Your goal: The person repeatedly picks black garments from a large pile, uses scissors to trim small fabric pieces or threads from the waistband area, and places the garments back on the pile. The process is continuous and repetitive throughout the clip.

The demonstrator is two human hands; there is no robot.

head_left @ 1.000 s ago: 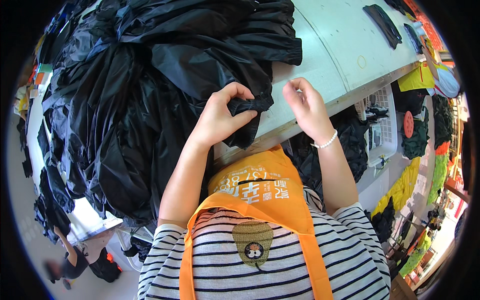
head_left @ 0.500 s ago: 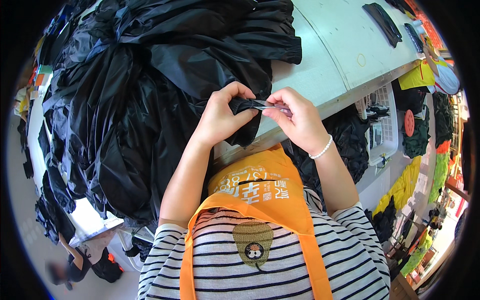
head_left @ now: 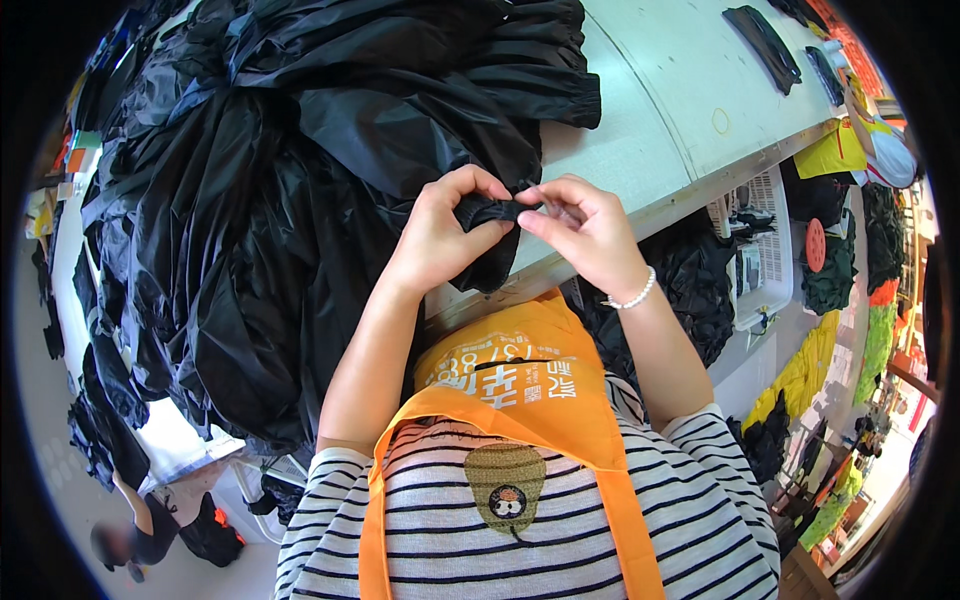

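Note:
My left hand (head_left: 450, 225) pinches the gathered edge of a black garment (head_left: 485, 212) of thin shiny cloth between thumb and fingers. Close against it on the right, my right hand (head_left: 590, 225) has its thumb and forefinger drawn together at the end of that edge. Small thread snips (head_left: 570, 212) are tucked inside the right fingers, mostly hidden. Whether the right fingertips hold cloth or a thread is too small to tell. The garment hangs over the table's front edge and joins a large heap of black garments (head_left: 240, 220) at left.
The pale table (head_left: 640, 130) runs away to the right, with folded dark cloth (head_left: 765, 48) at its far end. Below its edge stand a white plastic basket (head_left: 768, 250) and black cloth (head_left: 690, 300). Other people work at far right and lower left.
The snips' blades, bare between my hands before, are now withdrawn into my right hand. The right fingertips have closed in on the garment's edge. My left hand keeps its hold.

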